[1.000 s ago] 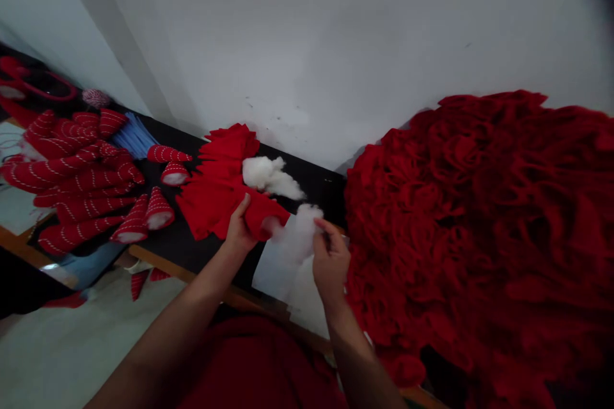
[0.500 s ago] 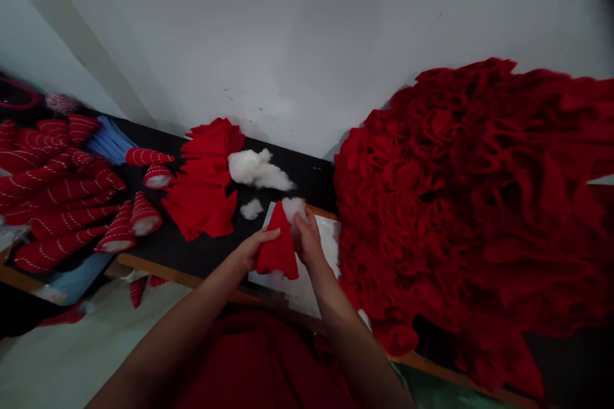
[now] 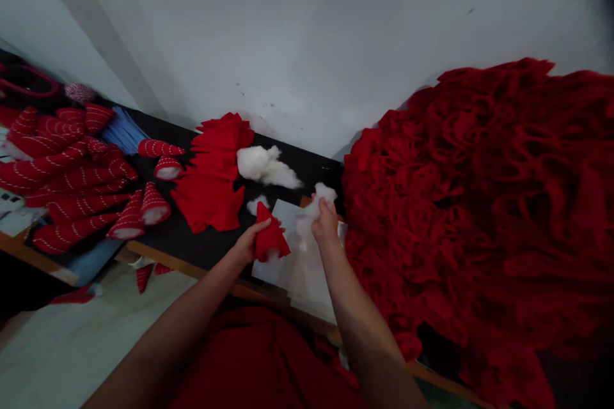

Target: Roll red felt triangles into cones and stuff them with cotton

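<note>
Near the bench's front edge, a fabric cone is clasped by the left hand, stuffing pinched by the right hand.

To your left, striped red cones lie heaped on the black desk, with a bundle of blue strips just behind them. Farther back sit a red-and-white ball and a pinkish loop. White sheets lie before you, and a grey wall with dark scuffs stands behind the desk.
</note>
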A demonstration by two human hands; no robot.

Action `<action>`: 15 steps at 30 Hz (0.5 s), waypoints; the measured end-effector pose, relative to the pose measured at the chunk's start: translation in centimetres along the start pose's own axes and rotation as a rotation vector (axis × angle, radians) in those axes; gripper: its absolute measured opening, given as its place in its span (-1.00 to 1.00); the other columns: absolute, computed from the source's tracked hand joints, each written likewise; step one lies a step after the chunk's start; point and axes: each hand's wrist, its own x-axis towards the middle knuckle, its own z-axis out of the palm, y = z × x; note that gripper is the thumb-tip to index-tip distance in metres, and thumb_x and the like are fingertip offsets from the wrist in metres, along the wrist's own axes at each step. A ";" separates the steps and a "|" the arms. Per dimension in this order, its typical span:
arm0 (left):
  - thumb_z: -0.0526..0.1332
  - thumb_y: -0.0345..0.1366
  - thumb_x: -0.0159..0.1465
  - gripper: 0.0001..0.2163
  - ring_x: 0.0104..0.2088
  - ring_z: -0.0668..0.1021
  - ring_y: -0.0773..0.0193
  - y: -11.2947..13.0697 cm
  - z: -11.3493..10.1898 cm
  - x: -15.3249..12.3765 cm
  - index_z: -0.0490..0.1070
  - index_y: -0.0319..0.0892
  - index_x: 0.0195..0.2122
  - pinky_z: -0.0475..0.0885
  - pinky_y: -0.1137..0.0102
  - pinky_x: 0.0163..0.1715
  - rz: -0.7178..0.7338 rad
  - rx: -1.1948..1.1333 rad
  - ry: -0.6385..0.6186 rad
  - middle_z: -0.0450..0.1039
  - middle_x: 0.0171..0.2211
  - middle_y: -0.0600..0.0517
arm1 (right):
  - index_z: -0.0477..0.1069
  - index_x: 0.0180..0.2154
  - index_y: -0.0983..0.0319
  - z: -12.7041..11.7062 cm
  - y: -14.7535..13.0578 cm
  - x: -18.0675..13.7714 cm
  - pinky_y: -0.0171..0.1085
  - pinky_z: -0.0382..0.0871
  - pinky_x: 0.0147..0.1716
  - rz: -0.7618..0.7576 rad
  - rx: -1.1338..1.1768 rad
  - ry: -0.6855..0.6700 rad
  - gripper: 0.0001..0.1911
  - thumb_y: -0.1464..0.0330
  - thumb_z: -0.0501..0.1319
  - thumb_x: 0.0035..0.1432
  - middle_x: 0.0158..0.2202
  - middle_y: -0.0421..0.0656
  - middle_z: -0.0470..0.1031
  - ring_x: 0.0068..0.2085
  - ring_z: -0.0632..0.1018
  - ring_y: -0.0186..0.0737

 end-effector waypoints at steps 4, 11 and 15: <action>0.27 -0.22 0.01 -0.52 -0.25 0.52 0.06 0.8 1.3 -0.1 0.28 -0.21 -0.04 0.40 0.22 -0.32 -0.015 0.086 -0.177 0.46 -0.27 -0.17 | 0.32 -0.24 0.20 0.6 0.4 -0.8 -0.34 0.40 -0.27 0.018 -0.011 -0.064 -0.74 0.36 0.16 -0.07 -0.37 -0.29 0.52 -0.34 0.52 -0.39; 0.39 -0.38 -0.20 -0.59 -0.44 0.52 0.25 -0.8 3.3 1.1 0.42 -0.31 -0.27 0.37 0.35 -0.31 0.054 0.312 -0.086 0.49 -0.41 -0.07 | 0.34 -0.37 0.24 1.4 2.4 -1.7 -0.32 0.42 -0.46 0.085 -0.067 -0.119 -0.80 0.37 0.23 -0.15 -0.52 -0.28 0.49 -0.50 0.50 -0.34; 0.38 -0.39 -0.16 -0.70 -0.49 0.51 0.24 -0.6 2.1 2.0 0.41 -0.33 -0.36 0.39 0.37 -0.41 0.063 0.181 0.028 0.47 -0.49 -0.07 | 0.27 -0.34 0.22 0.4 -0.2 1.0 -0.36 0.40 -0.35 -0.019 -0.036 -0.014 -0.85 0.37 0.12 -0.06 -0.46 -0.31 0.45 -0.43 0.49 -0.42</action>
